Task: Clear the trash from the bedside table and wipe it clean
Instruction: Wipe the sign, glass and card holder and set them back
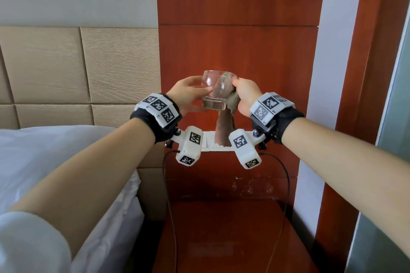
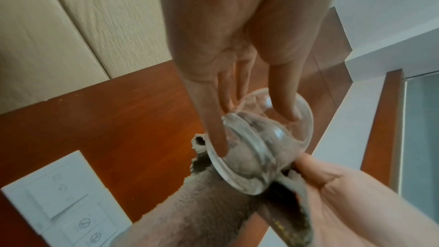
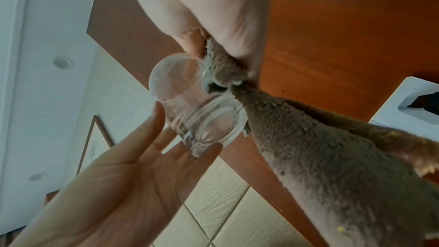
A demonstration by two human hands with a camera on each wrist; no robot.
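A clear drinking glass (image 1: 214, 90) is held up in the air above the wooden bedside table (image 1: 233, 228). My left hand (image 1: 188, 93) grips the glass (image 2: 259, 144) from the left, fingers on its wall and base. My right hand (image 1: 244, 95) grips a brown-grey cloth (image 1: 224, 126), pressing its bunched top against the right side of the glass. The rest of the cloth (image 3: 332, 157) hangs down below the hand. In the right wrist view the glass (image 3: 190, 108) lies between the cloth and my left palm (image 3: 123, 176).
A bed with white bedding (image 1: 55, 162) and a beige padded headboard (image 1: 77, 68) lies to the left. A white switch panel (image 1: 209, 142) sits on the red-brown wood wall panel (image 1: 237, 17). Two black cables (image 1: 170, 206) run down over the table. A glass door (image 1: 390, 162) stands at right.
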